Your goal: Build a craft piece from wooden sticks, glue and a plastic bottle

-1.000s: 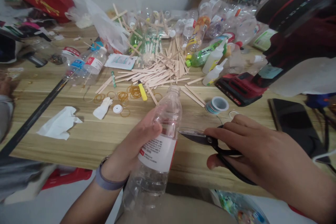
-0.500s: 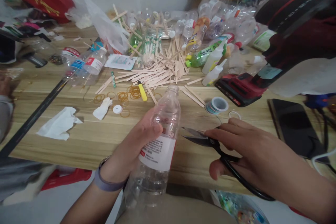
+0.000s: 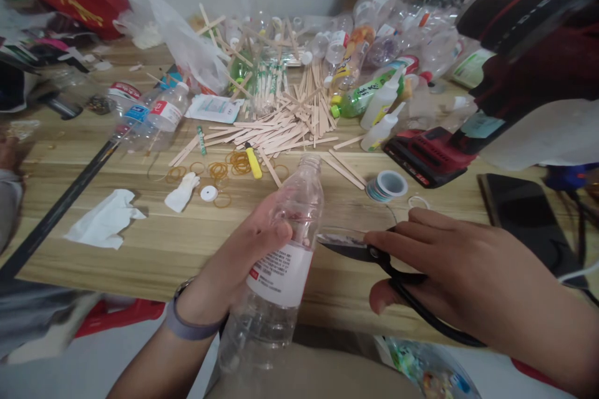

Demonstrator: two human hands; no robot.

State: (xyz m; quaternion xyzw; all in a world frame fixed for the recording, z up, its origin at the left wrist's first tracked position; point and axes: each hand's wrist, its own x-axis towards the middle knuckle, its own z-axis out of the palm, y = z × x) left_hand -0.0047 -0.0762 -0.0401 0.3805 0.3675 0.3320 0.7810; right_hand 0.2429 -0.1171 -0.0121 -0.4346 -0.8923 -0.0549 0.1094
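While the left hand (image 3: 248,255) grips it, bottle (image 3: 281,274): tilted, mouth uppermost, left of the right hand (image 3: 449,265).
Right hand: wrapped round the handles of the scissors (image 3: 350,250).
Blades: nearly together, aimed at the bottle's side — touching or just beside, hard to tell.
Spool (image 3: 387,187): just beyond the right hand.

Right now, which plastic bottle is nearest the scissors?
The clear bottle gripped in the left hand, right beside the tips of the scissors; the other bottles sit farther off on the table.
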